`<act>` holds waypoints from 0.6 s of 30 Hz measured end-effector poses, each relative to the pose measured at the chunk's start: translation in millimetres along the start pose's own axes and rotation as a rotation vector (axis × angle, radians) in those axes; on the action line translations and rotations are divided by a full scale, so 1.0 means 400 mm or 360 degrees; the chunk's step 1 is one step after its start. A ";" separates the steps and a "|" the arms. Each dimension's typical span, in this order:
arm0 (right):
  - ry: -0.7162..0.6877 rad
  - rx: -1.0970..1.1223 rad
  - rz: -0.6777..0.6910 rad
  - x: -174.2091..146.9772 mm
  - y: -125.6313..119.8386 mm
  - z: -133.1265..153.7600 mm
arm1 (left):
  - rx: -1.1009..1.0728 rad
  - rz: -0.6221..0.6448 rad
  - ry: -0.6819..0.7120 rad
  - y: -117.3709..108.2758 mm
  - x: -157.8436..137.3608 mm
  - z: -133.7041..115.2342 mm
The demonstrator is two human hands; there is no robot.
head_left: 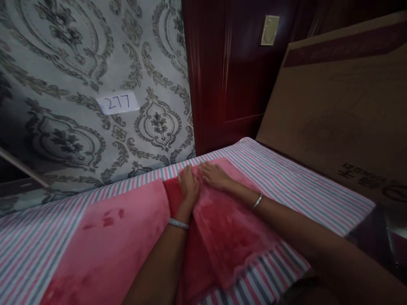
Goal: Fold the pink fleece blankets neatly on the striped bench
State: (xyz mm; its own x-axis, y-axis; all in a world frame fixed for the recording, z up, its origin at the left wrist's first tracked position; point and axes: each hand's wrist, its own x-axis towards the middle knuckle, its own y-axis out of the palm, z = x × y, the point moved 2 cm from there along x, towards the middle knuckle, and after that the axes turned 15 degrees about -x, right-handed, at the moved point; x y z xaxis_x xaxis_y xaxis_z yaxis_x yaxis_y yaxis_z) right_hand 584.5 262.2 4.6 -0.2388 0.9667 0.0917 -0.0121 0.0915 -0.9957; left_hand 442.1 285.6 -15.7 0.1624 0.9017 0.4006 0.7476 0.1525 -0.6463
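A pink plush cloth (127,237) with a deeper red side lies spread on a striped sheet, and its right part is folded over. My left hand (188,184) rests on the cloth near its far edge, at the side of the fold, with its fingers stretched forward. Just right of it, my right hand (215,175) lies flat on the folded part, fingers extended and slightly apart. Neither hand visibly grips the fabric, though the left palm's underside is hidden. Dark red smudge-like marks show on the left part of the cloth.
The striped sheet (286,186) covers the surface under the cloth. Behind it stand a patterned wall with a paper label (118,103) reading 277 and a dark red wooden panel (219,84) with a switch plate (270,30). A large cardboard box (337,97) leans at the right.
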 end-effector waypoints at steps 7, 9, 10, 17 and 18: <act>-0.0245 -0.0101 0.0034 0.019 0.069 0.038 | 0.0427 0.0413 -0.0095 -0.002 -0.014 -0.002; -0.0127 -0.0131 0.0057 0.015 0.073 -0.026 | 0.0505 0.0403 -0.0108 -0.001 -0.016 -0.005; -0.0027 -0.0143 0.0087 0.011 0.073 -0.066 | 0.0527 0.0394 -0.0115 0.000 -0.016 -0.006; 0.0550 0.0013 0.0187 -0.044 0.092 -0.260 | 0.0548 0.0394 -0.0106 0.008 -0.012 -0.002; 0.0566 0.0021 0.0180 -0.048 0.094 -0.262 | 0.0555 0.0393 -0.0105 0.009 -0.011 -0.001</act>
State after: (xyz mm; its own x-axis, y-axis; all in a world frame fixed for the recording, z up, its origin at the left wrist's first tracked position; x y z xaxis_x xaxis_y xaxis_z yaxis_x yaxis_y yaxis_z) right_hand 690.5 272.2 -33.7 0.1128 0.9933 -0.0235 -0.0182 -0.0216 -0.9996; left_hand 444.5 281.9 -19.5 0.2589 0.9506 0.1713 0.4274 0.0463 -0.9029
